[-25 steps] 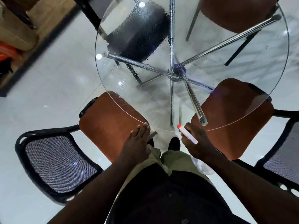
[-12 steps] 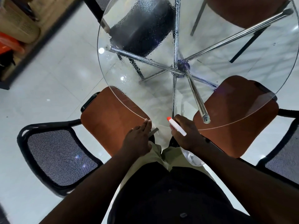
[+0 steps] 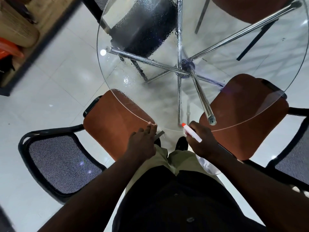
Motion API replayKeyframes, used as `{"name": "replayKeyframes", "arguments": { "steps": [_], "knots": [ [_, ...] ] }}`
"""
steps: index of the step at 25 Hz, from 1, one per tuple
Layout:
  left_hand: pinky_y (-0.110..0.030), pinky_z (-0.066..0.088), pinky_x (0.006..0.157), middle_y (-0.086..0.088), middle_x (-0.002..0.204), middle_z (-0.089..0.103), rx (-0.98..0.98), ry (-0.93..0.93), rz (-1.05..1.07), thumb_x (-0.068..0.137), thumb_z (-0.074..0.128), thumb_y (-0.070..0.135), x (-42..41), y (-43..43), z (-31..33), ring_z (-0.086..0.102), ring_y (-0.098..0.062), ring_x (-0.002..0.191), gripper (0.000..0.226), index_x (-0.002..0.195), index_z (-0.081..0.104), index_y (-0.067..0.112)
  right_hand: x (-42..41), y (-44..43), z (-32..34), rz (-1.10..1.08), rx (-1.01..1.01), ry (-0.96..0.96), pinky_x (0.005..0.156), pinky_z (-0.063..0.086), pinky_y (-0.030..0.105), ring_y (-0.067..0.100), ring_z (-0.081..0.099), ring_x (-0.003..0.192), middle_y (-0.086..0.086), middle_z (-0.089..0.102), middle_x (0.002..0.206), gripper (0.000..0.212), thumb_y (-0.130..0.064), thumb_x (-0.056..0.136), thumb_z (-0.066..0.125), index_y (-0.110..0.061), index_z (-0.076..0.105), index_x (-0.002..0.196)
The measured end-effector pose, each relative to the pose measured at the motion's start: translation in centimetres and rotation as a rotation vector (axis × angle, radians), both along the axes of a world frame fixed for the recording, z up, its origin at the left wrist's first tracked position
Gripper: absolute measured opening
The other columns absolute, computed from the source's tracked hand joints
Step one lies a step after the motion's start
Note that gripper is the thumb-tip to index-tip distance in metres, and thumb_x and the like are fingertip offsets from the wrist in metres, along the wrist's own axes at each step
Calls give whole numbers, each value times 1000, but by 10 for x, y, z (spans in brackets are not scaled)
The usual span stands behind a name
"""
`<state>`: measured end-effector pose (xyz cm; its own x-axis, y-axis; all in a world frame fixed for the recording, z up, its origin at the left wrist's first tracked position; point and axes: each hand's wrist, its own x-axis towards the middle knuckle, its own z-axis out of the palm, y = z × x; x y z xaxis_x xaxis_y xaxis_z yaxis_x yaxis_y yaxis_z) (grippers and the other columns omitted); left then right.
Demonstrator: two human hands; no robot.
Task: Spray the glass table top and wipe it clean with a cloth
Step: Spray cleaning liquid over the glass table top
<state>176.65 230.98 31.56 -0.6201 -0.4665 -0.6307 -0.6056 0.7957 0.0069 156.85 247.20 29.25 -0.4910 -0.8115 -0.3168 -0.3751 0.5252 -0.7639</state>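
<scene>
The round glass table top (image 3: 250, 52) lies in front of me, and fine droplets cover its left and far part. Chrome legs (image 3: 201, 96) cross beneath the glass. My right hand (image 3: 203, 141) grips a white spray bottle (image 3: 193, 134) just off the near rim. The bottle's orange nozzle points forward over the edge, and its body shows below my wrist. My left hand (image 3: 143, 141) has straight fingers whose tips touch the near rim. A thin grey strip (image 3: 158, 135) shows beside those fingers; I cannot tell what it is. No cloth is plainly visible.
Two brown-seated chairs with black mesh backs stand tucked at the near left (image 3: 113, 121) and near right (image 3: 247, 114). A black seat (image 3: 142, 27) and another brown seat (image 3: 250, 7) show through the glass farther off. A shelf with boxes (image 3: 16, 30) lines the left wall.
My right hand shifted the bottle slightly left along the near rim and then back a little. My left hand stayed at the rim. The view moved closer to the table.
</scene>
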Motion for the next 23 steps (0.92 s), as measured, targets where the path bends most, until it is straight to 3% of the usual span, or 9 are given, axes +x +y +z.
{"name": "replayKeyframes", "arguments": {
  "steps": [3, 6, 8, 11, 14, 16, 18, 21, 23],
  "knots": [
    [-43, 47, 98, -9, 163, 38, -49, 28, -17, 85, 58, 43, -7, 1, 4, 53, -28, 132, 80, 157, 33, 21, -10, 14, 6, -90, -6, -5, 61, 52, 50, 28, 60, 64, 3, 62, 72, 4, -17, 82, 57, -13, 58, 83],
    [-41, 50, 93, -9, 149, 56, -127, 96, -25, 84, 57, 47, -17, 7, 6, 61, -29, 122, 65, 143, 50, 22, -22, 31, 10, -156, 27, -36, 66, 57, 49, 26, 66, 69, 0, 69, 80, 17, -19, 81, 60, -13, 65, 95],
    [-41, 50, 96, -7, 152, 53, -128, 170, -30, 85, 57, 45, -24, 13, 8, 58, -28, 128, 64, 144, 51, 20, -27, 42, 13, -148, 55, -45, 70, 58, 52, 28, 69, 75, 0, 72, 86, 25, -21, 80, 60, -14, 67, 104],
    [-42, 40, 114, -4, 168, 29, 18, 214, -72, 88, 59, 41, -36, 20, 8, 35, -25, 151, 72, 153, 39, 18, -28, 56, 19, -87, 51, 28, 72, 57, 52, 32, 68, 76, 2, 72, 89, 35, -23, 83, 56, -11, 70, 112],
    [-41, 28, 124, -1, 173, 15, 82, 184, -118, 91, 59, 43, -49, 25, 8, 23, -23, 157, 79, 160, 28, 19, -33, 65, 25, -163, -6, 52, 72, 57, 46, 26, 67, 74, -9, 68, 86, 39, -21, 84, 57, -16, 72, 120],
    [-41, 25, 125, 0, 173, 14, 90, 183, -124, 93, 58, 43, -55, 26, 7, 21, -22, 157, 80, 162, 26, 20, -40, 70, 25, -253, 8, -2, 67, 58, 41, 15, 68, 67, -11, 68, 79, 26, -20, 86, 60, -21, 70, 110],
    [-40, 22, 126, 0, 173, 13, 107, 183, -125, 94, 58, 43, -58, 24, 7, 19, -21, 158, 80, 163, 24, 20, -48, 71, 24, -322, 19, -24, 67, 61, 45, 21, 72, 72, -5, 71, 83, 17, -26, 90, 64, -25, 67, 107],
    [-40, 23, 127, 0, 173, 16, 118, 184, -117, 94, 58, 43, -63, 19, 8, 20, -21, 158, 80, 163, 25, 20, -59, 70, 31, -394, -38, -142, 70, 66, 41, 17, 73, 71, 9, 70, 88, 20, -15, 94, 72, -8, 67, 112],
    [-40, 28, 125, -2, 170, 25, 122, 205, -94, 93, 60, 43, -67, 16, 9, 27, -22, 155, 76, 160, 32, 19, -67, 64, 42, -371, -34, -195, 89, 64, 33, 10, 72, 88, 10, 75, 110, 25, -7, 99, 69, -10, 70, 124]
  ]
}}
